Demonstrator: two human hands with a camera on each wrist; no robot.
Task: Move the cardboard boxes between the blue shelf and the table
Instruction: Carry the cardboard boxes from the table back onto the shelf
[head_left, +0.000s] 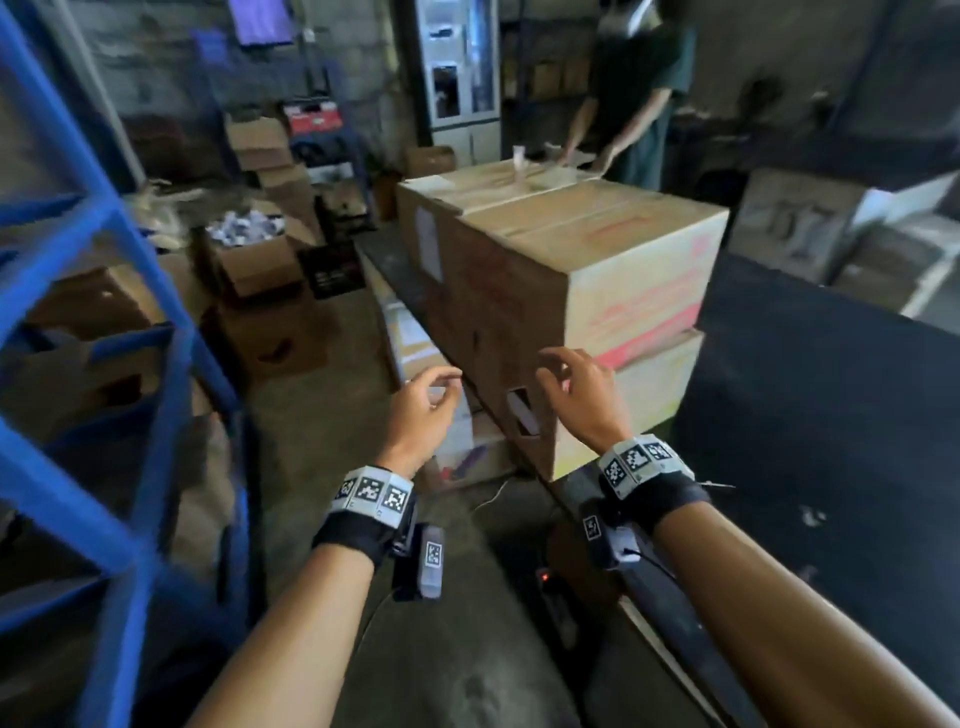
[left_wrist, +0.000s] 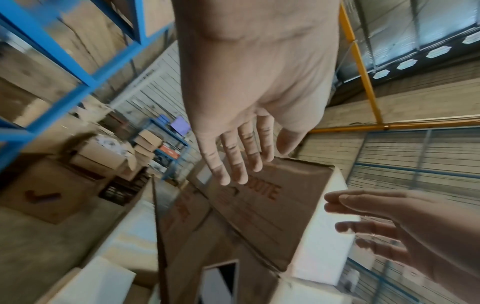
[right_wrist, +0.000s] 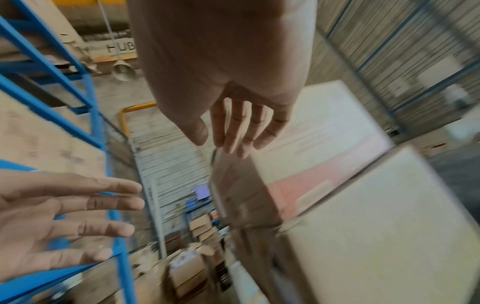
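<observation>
While both hands hover empty, left hand (head_left: 422, 410) and right hand (head_left: 582, 395) with fingers loosely spread, near two stacked cardboard boxes (head_left: 597, 270) on dark bench (head_left: 810, 415), one blue shelf (head_left: 104, 322) at left, one person (head_left: 634, 88) behind.

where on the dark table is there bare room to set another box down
Bare: the dark table right of the stacked brown cardboard boxes, toward its near edge. Crowded: the left strip holding the stack, the floor between it and the blue metal shelf. Left hand and right hand hold nothing.
</observation>
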